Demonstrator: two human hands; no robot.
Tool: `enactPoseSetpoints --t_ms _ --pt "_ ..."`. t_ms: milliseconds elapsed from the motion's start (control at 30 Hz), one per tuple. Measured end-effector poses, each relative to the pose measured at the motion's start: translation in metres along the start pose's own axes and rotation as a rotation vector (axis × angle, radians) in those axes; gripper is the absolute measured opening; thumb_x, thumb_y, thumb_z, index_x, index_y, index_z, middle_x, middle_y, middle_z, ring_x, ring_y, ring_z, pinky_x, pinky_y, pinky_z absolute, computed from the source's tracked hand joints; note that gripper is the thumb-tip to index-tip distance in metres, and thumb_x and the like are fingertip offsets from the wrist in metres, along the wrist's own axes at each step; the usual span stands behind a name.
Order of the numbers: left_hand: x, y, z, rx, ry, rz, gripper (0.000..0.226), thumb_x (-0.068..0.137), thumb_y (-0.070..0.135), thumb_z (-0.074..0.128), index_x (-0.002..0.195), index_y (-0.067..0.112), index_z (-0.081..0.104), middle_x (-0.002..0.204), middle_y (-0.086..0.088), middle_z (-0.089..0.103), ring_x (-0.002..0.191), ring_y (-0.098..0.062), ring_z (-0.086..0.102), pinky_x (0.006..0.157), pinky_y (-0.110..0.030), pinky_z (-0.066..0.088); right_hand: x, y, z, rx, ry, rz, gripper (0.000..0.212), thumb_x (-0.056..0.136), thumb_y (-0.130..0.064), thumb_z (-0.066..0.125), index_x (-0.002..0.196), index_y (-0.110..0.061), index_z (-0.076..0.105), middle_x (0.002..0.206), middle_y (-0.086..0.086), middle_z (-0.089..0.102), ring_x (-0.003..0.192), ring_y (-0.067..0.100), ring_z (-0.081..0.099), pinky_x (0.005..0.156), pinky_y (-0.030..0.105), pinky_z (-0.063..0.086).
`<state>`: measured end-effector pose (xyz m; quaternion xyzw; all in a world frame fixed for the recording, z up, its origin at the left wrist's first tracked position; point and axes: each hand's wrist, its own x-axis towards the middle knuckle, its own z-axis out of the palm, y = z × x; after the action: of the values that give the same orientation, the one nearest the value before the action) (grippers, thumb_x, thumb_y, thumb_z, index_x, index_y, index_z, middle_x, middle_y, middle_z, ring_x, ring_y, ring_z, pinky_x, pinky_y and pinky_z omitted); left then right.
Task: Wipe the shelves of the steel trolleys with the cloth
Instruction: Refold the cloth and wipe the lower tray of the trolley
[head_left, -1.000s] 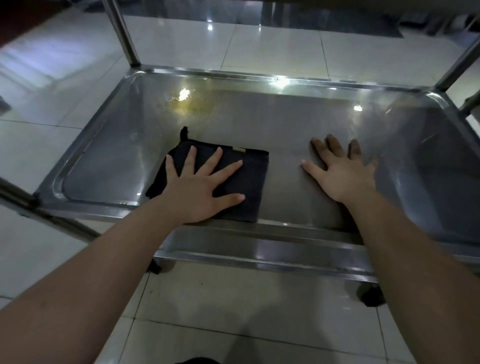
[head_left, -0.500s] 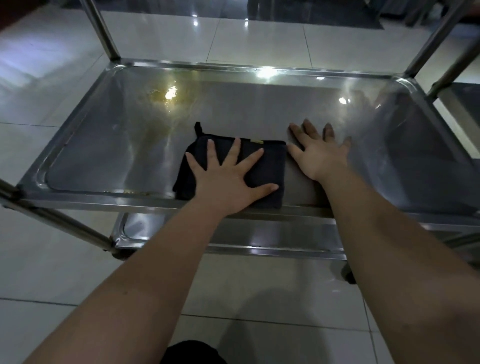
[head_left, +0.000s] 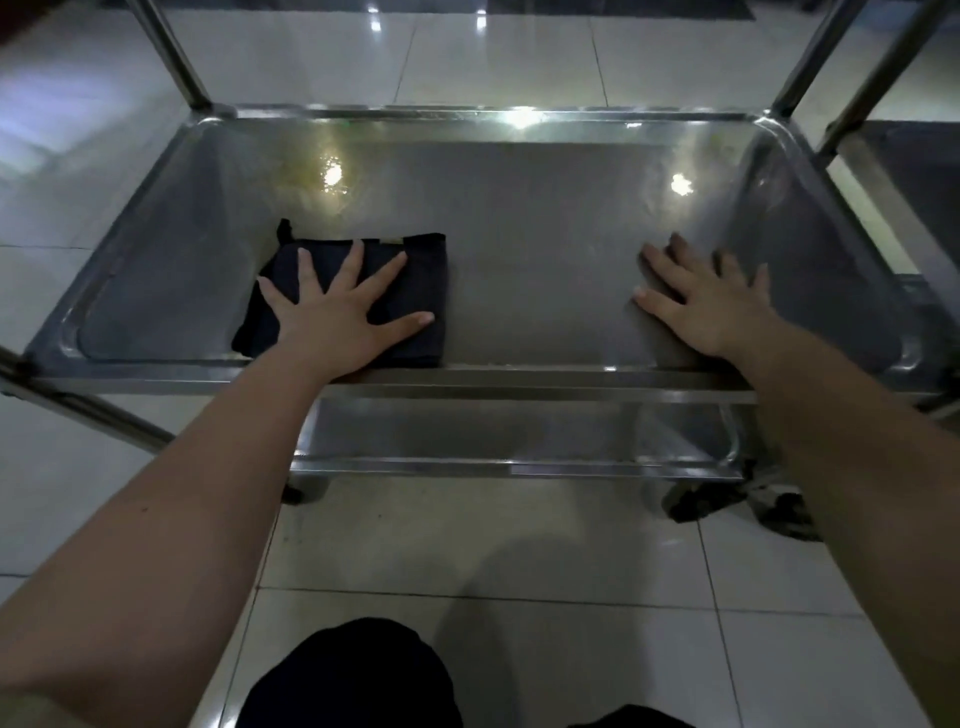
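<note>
No grip is closed on anything. The cloth is pinned under the flat, spread fingers of the left hand at the near left of the upper shelf of the trolley. This probably spreads pressure over the folded pad for wiping. The right hand is laid flat and released on bare steel at the near right, well apart from the cloth, probably to steady the trolley against rolling. A yellowish smear is seen at the far left, not yet reached.

Dim, glare spots on steel shelf
</note>
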<state>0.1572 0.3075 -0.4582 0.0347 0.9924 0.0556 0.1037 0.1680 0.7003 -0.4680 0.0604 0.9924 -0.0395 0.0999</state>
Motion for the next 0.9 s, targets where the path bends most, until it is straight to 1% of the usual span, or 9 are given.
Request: enactPoseSetpoints --t_ms 100,300,400,467,533,667,733,833,900 --pt "-0.002 0.021 0.006 0.0 -0.009 -0.012 0.096 0.05 0.105 0.002 0.137 0.069 -0.011 0.161 0.014 -0.016 0.144 -0.042 -0.021 0.103 -0.074 -0.015 -0.005 0.009 0.008 -0.035 0.071 0.011 0.072 0.077 -0.085 0.004 0.144 -0.058 0.002 0.162 -0.018 -0.001 0.148 0.038 0.002 0.113 0.066 0.0" --pt "-0.009 0.152 0.024 0.036 -0.03 0.118 0.096 0.058 0.101 0.006 0.143 0.06 -0.014 0.162 0.007 -0.02 0.14 -0.051 -0.024 0.096 -0.079 -0.017 -0.004 0.009 0.008 -0.018 0.083 0.021 0.077 0.075 -0.085 0.003 0.146 -0.057 0.003 0.162 -0.018 0.0 0.148 0.036 0.001 0.114 0.064 0.001" --pt "-0.011 0.182 0.029 0.026 -0.026 0.133 0.097 0.058 0.101 0.008 0.144 0.061 -0.012 0.162 0.007 -0.019 0.139 -0.05 -0.027 0.095 -0.077 -0.019 -0.005 0.012 0.006 -0.011 0.079 0.021 0.074 0.078 -0.083 0.007 0.147 -0.056 0.001 0.162 -0.017 -0.001 0.149 0.035 0.0 0.115 0.062 0.0" --pt "-0.01 0.172 0.028 0.017 -0.013 0.151 0.097 0.056 0.103 0.007 0.143 0.064 -0.007 0.162 0.01 -0.016 0.142 -0.046 -0.025 0.099 -0.076 -0.018 -0.005 0.013 0.004 -0.005 0.078 0.019 0.074 0.079 -0.084 0.008 0.147 -0.056 0.001 0.162 -0.018 -0.001 0.149 0.034 0.0 0.116 0.062 -0.001" --pt "-0.009 0.141 0.024 0.017 0.002 0.162 0.096 0.053 0.104 0.006 0.141 0.067 -0.004 0.163 0.013 -0.012 0.144 -0.042 -0.021 0.102 -0.075 -0.017 -0.006 0.011 0.003 0.01 0.06 0.014 0.076 0.077 -0.085 0.007 0.147 -0.056 0.002 0.162 -0.018 -0.001 0.149 0.033 -0.001 0.116 0.061 -0.002" --pt "-0.007 0.05 0.014 0.029 0.037 0.057 0.091 0.053 0.106 0.009 0.136 0.072 -0.005 0.162 0.017 -0.008 0.147 -0.038 -0.014 0.106 -0.072 -0.011 -0.011 0.005 0.001 0.033 0.062 0.011 0.074 0.08 -0.084 0.011 0.148 -0.054 0.005 0.162 -0.018 0.0 0.149 0.033 -0.001 0.116 0.061 -0.003" --pt "-0.007 0.017 0.008 0.013 0.021 0.009 0.087 0.052 0.106 0.01 0.131 0.076 -0.009 0.162 0.018 -0.01 0.148 -0.037 -0.013 0.108 -0.071 -0.011 -0.012 0.001 -0.001 0.019 0.048 0.019 0.073 0.082 -0.082 0.013 0.149 -0.054 0.005 0.162 -0.017 0.0 0.149 0.033 -0.002 0.116 0.062 -0.004" --pt "-0.008 0.006 0.007 -0.008 0.007 0.003 0.078 0.05 0.107 0.008 0.118 0.082 -0.019 0.161 0.019 -0.012 0.147 -0.036 -0.016 0.107 -0.07 -0.014 -0.015 -0.012 -0.005 0.065 0.018 0.087 0.071 0.085 -0.08 0.021 0.15 -0.051 0.01 0.162 -0.017 0.0 0.149 0.035 -0.004 0.112 0.068 -0.005" --pt "-0.007 0.008 0.01 -0.012 0.021 0.015 0.078 0.05 0.107 0.007 0.118 0.082 -0.02 0.161 0.019 -0.012 0.147 -0.037 -0.017 0.106 -0.071 -0.014 -0.015 -0.041 -0.009 0.146 0.073 0.084 0.069 0.087 -0.076 0.028 0.15 -0.046 0.019 0.162 -0.015 0.006 0.148 0.037 -0.003 0.108 0.072 -0.004"
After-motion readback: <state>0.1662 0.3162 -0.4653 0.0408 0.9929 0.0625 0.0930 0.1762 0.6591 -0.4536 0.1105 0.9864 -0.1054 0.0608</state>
